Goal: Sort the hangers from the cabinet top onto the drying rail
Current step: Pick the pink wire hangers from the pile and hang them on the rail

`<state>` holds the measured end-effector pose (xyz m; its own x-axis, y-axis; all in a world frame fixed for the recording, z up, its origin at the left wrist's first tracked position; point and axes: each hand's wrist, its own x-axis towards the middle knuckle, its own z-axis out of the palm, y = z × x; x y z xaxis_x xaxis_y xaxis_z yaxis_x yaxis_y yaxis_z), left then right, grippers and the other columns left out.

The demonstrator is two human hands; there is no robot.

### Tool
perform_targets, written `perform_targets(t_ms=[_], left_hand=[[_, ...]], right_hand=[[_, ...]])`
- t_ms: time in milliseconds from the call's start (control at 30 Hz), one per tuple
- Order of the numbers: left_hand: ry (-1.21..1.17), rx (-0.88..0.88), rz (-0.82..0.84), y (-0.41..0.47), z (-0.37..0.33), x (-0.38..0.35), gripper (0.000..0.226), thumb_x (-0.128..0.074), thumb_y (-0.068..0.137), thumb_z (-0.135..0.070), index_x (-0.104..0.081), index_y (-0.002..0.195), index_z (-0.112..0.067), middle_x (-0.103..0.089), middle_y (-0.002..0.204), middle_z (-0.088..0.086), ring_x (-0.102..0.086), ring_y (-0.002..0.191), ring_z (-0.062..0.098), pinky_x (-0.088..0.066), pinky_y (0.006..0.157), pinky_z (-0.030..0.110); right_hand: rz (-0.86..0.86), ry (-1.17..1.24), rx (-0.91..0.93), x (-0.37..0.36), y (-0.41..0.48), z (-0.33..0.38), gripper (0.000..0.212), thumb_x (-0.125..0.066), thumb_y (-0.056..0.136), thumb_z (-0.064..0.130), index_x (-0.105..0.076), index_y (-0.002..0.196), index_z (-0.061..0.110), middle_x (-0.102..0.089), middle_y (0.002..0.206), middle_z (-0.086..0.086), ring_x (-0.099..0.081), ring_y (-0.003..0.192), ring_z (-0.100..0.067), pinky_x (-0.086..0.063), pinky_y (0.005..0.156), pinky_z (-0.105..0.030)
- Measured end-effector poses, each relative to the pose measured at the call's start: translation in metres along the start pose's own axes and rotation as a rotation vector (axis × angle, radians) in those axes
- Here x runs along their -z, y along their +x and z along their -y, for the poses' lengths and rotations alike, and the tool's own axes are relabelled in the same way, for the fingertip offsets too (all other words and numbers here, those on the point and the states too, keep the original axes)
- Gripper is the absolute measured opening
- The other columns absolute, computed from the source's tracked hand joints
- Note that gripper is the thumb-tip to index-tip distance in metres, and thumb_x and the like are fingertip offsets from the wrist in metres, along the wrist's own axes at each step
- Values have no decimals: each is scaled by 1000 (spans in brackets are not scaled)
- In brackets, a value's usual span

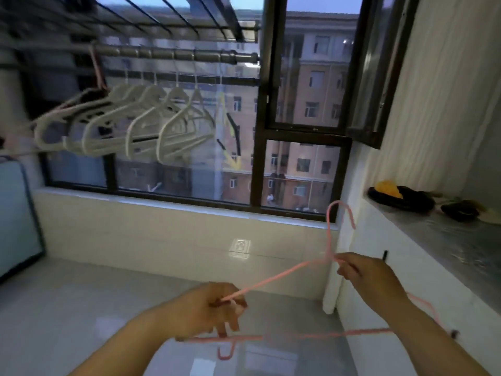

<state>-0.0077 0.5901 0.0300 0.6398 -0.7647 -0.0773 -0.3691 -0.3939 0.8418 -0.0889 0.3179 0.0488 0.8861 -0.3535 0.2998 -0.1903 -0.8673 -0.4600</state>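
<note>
Left hand (206, 308) pinches the pink hanger's (282, 276) shoulder and right hand (371, 275) pinches its neck. It is held just off the worktop's (433, 240) edge, hook upright, probably for hooking onto the rail (173, 54).

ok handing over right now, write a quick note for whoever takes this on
Left hand: grips the pink hanger at its shoulder. Right hand: pinches its neck under the hook.
Hanger is held low beside the cabinet top, off the drying rail.
Done: white hangers and a second pink hanger hang on the rail.
Left: hang this one; dark items on the cabinet top too blurred to identify.
</note>
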Motion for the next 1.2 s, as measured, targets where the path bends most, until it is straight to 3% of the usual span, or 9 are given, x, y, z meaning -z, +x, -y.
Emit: perform_targets(t_ms=[133, 333, 467, 567, 833, 900, 1000, 1100, 1200], left_hand=[[-27, 83, 56, -50, 19, 38, 17, -36, 97, -26, -51, 92, -31, -65, 77, -7, -62, 56, 2, -47, 53, 17], [-268, 177, -103, -151, 81, 122, 19, -35, 98, -22, -54, 97, -20, -70, 61, -4, -63, 47, 7, -48, 43, 18], [-312, 230, -228, -227, 138, 190, 19, -37, 97, -21, -55, 99, -16, -69, 58, -1, -61, 44, 9, -45, 40, 18], [-419, 256, -314, -264, 170, 234, 20, -39, 96, -17, -56, 101, -10, -67, 55, 5, -60, 40, 15, -42, 35, 19], [-530, 104, -598, -273, 192, 329, 24, -33, 97, -14, -57, 98, -10, -61, 45, 7, -50, 29, 15, -36, 30, 15], [-507, 51, -639, -261, 187, 349, 24, -33, 96, -13, -58, 96, -12, -58, 41, 5, -46, 27, 12, -34, 31, 14], [-475, -11, -680, -239, 172, 378, 25, -33, 96, -12, -58, 92, -14, -55, 37, 4, -42, 25, 10, -31, 30, 11], [-466, -71, -703, -214, 154, 407, 26, -34, 96, -12, -58, 89, -14, -52, 34, 2, -39, 23, 9, -29, 31, 9], [-452, -121, -703, -190, 137, 434, 25, -35, 96, -14, -58, 87, -16, -51, 34, 1, -39, 25, 8, -31, 32, 10]], right_hand=[[166, -62, 206, -53, 12, 97, 30, -46, 94, 16, -59, 121, 21, -68, 113, 1, -60, 108, -17, -39, 87, -21], [177, 58, 358, -135, 9, 241, 28, -53, 90, 16, -62, 117, 20, -68, 114, -3, -61, 106, -17, -40, 86, -19], [230, 102, 424, -186, 6, 354, 47, -53, 90, 16, -41, 135, 23, -52, 133, -1, -50, 120, -15, -36, 98, -19], [155, 105, 413, -204, 8, 411, 51, -50, 91, 13, -35, 139, 22, -49, 136, 0, -48, 121, -17, -35, 97, -21], [-200, 317, 473, -166, 25, 499, 28, -46, 92, 6, -58, 118, 6, -65, 111, -15, -61, 102, -29, -48, 93, -40], [-284, 327, 499, -147, 41, 519, 26, -47, 92, 5, -59, 115, 5, -67, 102, -17, -62, 93, -30, -50, 86, -35], [-344, 245, 485, -129, 76, 544, 29, -45, 93, 7, -56, 120, 8, -64, 108, -14, -59, 91, -25, -47, 81, -33], [-337, 121, 412, -119, 115, 560, 33, -45, 93, 12, -48, 126, 10, -56, 121, -13, -55, 103, -26, -45, 85, -36], [-318, -16, 302, -112, 151, 570, 35, -48, 92, 16, -47, 126, 7, -55, 116, -15, -55, 94, -27, -41, 73, -31]])
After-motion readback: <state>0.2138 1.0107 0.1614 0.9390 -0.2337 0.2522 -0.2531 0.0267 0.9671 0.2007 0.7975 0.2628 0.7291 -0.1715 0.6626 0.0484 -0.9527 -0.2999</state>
